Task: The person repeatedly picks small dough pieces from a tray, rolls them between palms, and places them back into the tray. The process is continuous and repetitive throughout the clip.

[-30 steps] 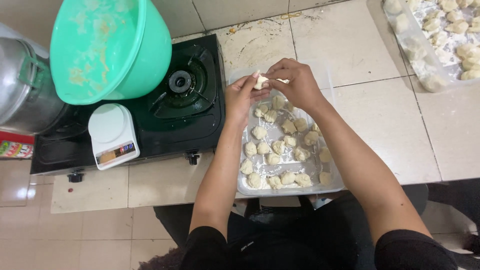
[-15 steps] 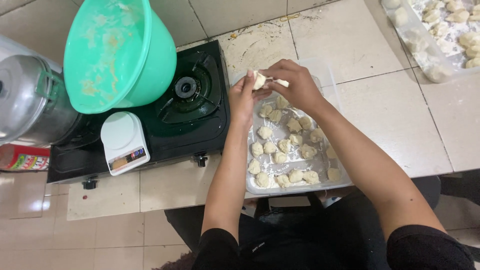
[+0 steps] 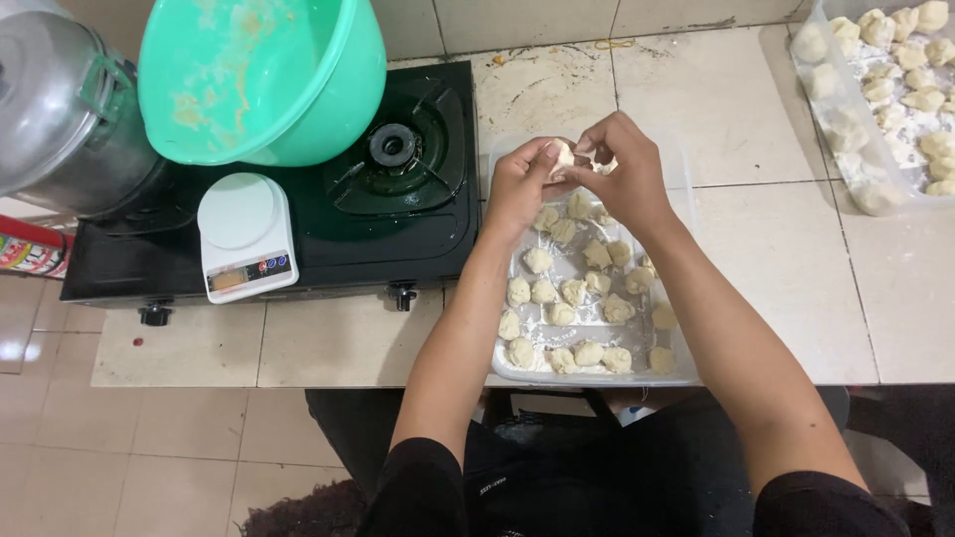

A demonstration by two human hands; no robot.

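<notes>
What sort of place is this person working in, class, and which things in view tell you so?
Probably a home kitchen or small food-prep corner. A black gas stove sits on a tiled counter, a white kitchen scale rests on it, and both hands shape a dough piece over a tray of dough lumps.

**Hidden and cut off**

The dough piece (image 3: 563,155) shows only a sliver between the left hand (image 3: 519,184) and right hand (image 3: 622,169). The second tray (image 3: 846,119) and steel pot (image 3: 60,109) run off the frame edges. The scale's display (image 3: 229,281) is too small to read.
</notes>
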